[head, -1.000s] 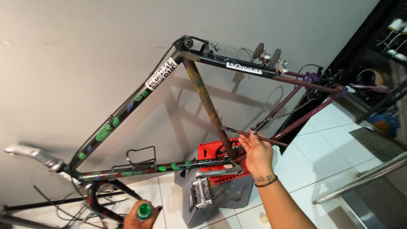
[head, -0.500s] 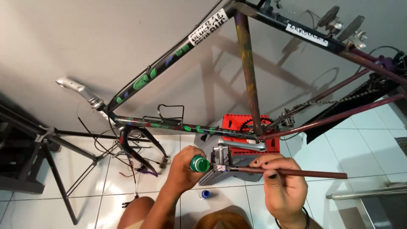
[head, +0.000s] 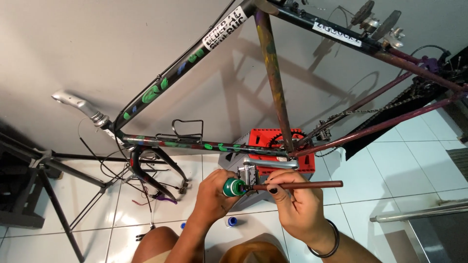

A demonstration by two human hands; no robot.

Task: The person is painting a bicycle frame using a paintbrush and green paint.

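Note:
A dark bicycle frame [head: 273,83] with green marks hangs in front of a grey wall. My left hand [head: 214,197] grips a small green jar [head: 234,187] just below the silver crank arm [head: 270,163] and pedal [head: 246,173]. My right hand [head: 297,204] holds a long brown brush handle [head: 302,185] level, with its tip at the jar's mouth. The two hands almost touch. A black band sits on my right wrist.
A red toolbox [head: 268,139] on a grey case stands behind the crank. A black stand [head: 53,195] with loose cables is at the left. Small blue caps [head: 232,221] lie on the white tiled floor. A metal rail [head: 419,212] runs at the right.
My view has dropped and shifted left over the second. Both hands have come together below the crank, the jar rising to meet the brush tip.

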